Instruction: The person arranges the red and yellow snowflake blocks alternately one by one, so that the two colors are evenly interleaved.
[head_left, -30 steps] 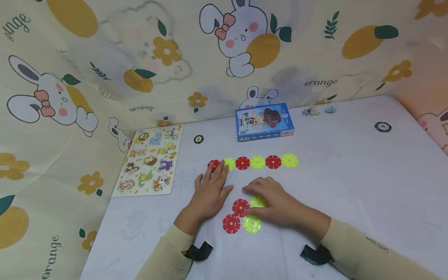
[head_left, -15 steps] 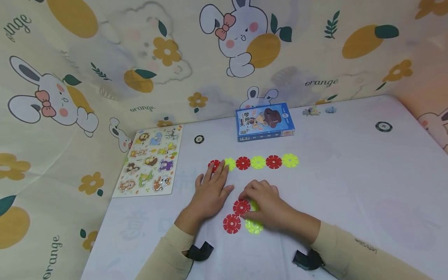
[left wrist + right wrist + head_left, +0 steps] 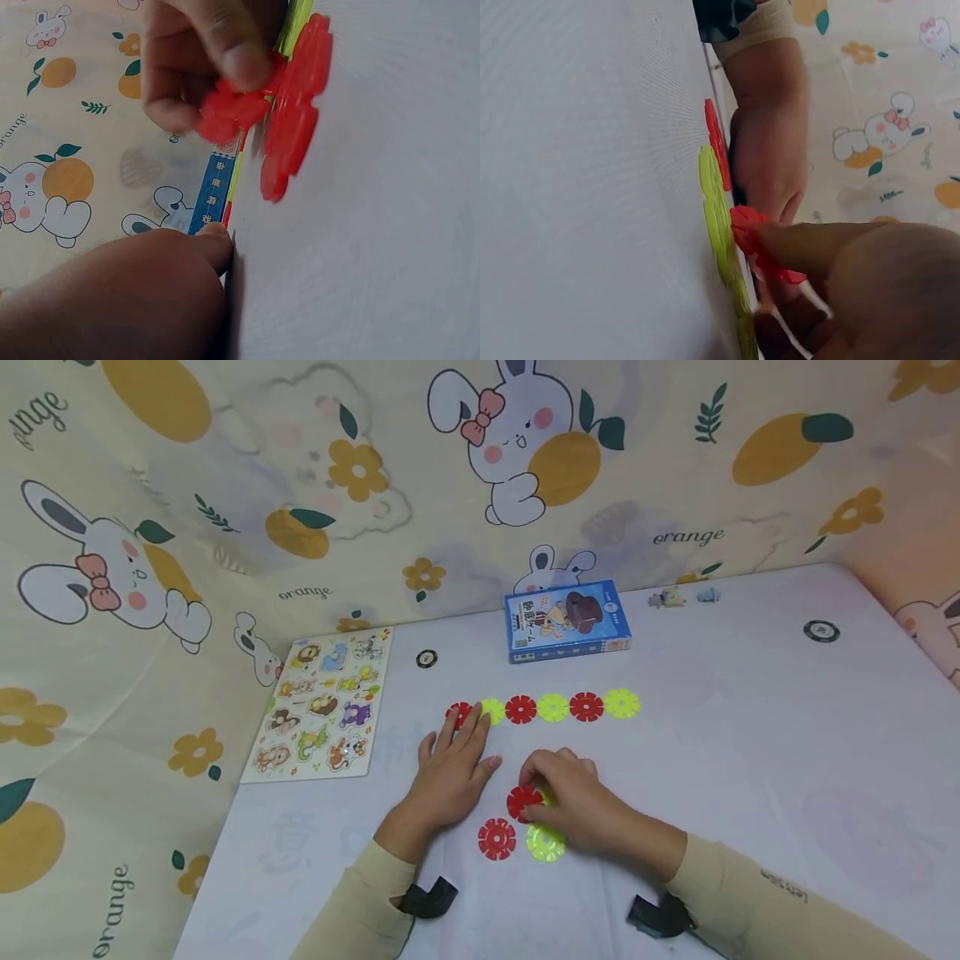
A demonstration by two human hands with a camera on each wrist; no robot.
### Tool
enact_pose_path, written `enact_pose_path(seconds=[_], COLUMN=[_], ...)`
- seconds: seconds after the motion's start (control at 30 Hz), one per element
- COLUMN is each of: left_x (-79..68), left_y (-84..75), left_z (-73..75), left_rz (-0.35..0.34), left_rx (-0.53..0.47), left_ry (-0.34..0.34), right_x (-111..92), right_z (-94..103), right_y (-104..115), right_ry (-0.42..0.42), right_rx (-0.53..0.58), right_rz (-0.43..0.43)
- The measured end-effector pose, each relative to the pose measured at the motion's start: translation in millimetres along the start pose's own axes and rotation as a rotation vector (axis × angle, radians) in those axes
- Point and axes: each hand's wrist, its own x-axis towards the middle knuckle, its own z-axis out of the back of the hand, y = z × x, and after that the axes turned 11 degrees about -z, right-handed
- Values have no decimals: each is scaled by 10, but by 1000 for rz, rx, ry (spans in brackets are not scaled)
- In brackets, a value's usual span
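Note:
In the head view my right hand (image 3: 573, 797) pinches a red snowflake disc (image 3: 521, 804) between thumb and fingers. The left wrist view shows this red disc (image 3: 225, 116) tilted and raised off the table. Another red disc (image 3: 497, 839) and a yellow-green disc (image 3: 546, 843) lie just below; a second yellow-green disc is mostly hidden behind the right hand. My left hand (image 3: 450, 781) rests flat, its fingertips on the left end of a row of alternating discs. That end has a red disc (image 3: 457, 714) and a yellow-green disc (image 3: 492, 710), both partly covered.
Behind the row stands a blue game box (image 3: 567, 622). An animal puzzle board (image 3: 318, 706) lies at the left. Two black-and-white chips, a small one (image 3: 426, 658) and another (image 3: 822, 631), and small figurines (image 3: 667, 599) lie farther back on the white table.
My right hand has moved slightly left, closed its fingers on the upper red disc and lifted it, shifting it a little right. The left hand stays in place.

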Motion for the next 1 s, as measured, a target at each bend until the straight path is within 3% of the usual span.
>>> enact_pose_path(seconds=[0.17,0.3,0.5,0.73,0.87,1.0], left_x=[1,-1,-1,7,5,4], left_y=[9,13,31,21,9,2], left_z=[-27,-29,-15,0,11,13], left_rz=[-6,-6,-17,-16,-14,-9], left_rx=[-1,-8,-16,-11,-4,8], left_ry=[10,12,21,23,21,12], right_x=[-70,-83,-57,-39,-64,-75], right_z=[74,203,482,1029,1238,1278], right_y=[4,-75,-477,-1011,-1166,-1171], right_ry=[4,-34,-132,-288,-376,-376], right_rx=[161,225,193,179,132,41], right_rz=[-19,-19,-64,-237,-293,-281])
